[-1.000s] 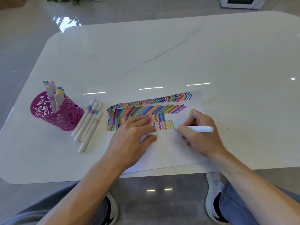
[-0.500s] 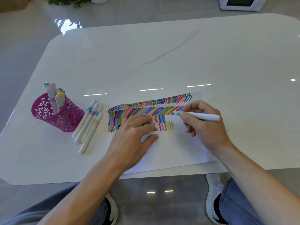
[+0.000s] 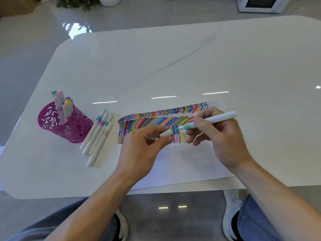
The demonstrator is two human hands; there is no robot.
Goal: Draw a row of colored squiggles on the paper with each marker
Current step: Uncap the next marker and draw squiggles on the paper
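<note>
A white sheet of paper (image 3: 187,162) lies at the table's near edge, covered at its top with rows of colored strokes and a short row of squiggles (image 3: 179,137). My right hand (image 3: 220,136) grips a white marker with a mint-green collar (image 3: 213,119), tip pointing left above the paper. My left hand (image 3: 144,150) pinches the marker's white cap (image 3: 166,133) between thumb and fingers, its open end facing the tip, a small gap apart.
A magenta cut-out pen cup (image 3: 64,124) with several markers stands at the left. Several capped white markers (image 3: 98,136) lie side by side between cup and paper. The white table (image 3: 173,66) stretches far beyond; its near edge runs just below the paper.
My right hand lifted the marker from the squiggle row and turned its tip left. My left hand rose off the paper holding the cap and brought it up toward the tip.
</note>
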